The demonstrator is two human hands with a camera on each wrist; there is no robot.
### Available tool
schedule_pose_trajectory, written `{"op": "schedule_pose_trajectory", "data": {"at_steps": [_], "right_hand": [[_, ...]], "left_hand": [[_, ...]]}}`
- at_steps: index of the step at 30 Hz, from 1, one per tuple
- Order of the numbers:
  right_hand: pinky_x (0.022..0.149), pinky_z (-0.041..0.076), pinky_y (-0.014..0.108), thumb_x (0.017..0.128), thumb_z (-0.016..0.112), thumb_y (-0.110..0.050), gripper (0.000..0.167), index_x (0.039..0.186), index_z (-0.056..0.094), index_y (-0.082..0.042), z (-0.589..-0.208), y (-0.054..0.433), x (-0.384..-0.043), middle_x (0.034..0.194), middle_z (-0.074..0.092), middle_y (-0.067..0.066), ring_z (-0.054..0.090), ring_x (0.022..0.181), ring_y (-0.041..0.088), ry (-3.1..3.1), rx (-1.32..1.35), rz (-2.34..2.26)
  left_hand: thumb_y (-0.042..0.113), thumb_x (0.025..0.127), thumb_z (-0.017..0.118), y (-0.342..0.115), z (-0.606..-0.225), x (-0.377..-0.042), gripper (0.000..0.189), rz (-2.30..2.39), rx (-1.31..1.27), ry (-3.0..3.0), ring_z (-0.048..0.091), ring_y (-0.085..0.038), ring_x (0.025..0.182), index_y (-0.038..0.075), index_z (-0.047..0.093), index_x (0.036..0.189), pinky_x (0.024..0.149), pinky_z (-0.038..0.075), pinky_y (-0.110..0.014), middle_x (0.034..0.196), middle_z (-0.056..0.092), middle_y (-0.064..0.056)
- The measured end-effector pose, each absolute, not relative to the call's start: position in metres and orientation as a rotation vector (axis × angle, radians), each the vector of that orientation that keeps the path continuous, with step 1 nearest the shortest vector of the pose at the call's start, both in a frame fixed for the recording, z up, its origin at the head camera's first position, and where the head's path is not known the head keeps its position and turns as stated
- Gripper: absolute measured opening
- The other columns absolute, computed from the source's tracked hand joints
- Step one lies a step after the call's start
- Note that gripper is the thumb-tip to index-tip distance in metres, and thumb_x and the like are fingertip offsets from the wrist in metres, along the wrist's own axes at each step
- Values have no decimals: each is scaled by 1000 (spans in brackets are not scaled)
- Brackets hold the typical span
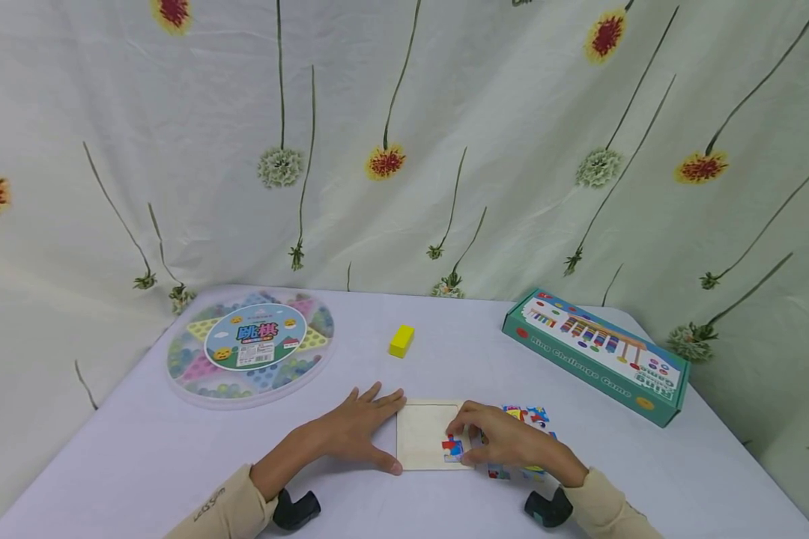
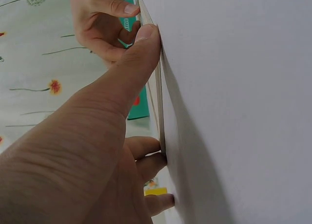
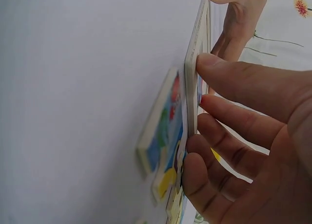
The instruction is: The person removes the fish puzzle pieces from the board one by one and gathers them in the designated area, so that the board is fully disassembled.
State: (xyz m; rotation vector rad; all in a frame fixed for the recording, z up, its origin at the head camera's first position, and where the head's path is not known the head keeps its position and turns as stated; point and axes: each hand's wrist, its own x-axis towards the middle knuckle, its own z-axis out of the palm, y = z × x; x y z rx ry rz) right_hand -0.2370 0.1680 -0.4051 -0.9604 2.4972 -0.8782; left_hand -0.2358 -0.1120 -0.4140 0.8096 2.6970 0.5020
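A shallow square wooden puzzle tray (image 1: 421,434) lies on the white table. One red and blue jigsaw piece (image 1: 452,451) sits in its lower right corner. My left hand (image 1: 357,427) rests along the tray's left edge, fingers spread, thumb near the lower corner. At the right side my right hand (image 1: 502,434) has its bent index finger and thumb about the piece. In the right wrist view the thumb (image 3: 214,65) lies over the tray's edge. More colourful jigsaw pieces (image 1: 536,415) lie just right of the tray, partly hidden beneath the right hand.
A yellow block (image 1: 401,341) stands behind the tray. At the back left is a round Chinese checkers set (image 1: 252,348) with a clear cover. A green Ring Challenge Game box (image 1: 593,355) lies at the back right. Behind the table hangs a flowered cloth (image 1: 350,209).
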Motion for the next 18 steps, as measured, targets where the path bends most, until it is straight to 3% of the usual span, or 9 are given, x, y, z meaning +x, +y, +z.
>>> {"op": "schedule_pose_trajectory", "data": {"at_steps": [18], "right_hand": [[76, 46, 24, 81, 75, -11, 35, 111, 58, -17, -405, 167, -236, 97, 55, -7, 51, 89, 10, 2485, -977, -882]], "left_hand": [[65, 70, 72, -112, -411, -234, 104, 513, 800, 2695, 9, -34, 147, 15, 32, 151, 115, 6, -60, 158, 27, 0]]}}
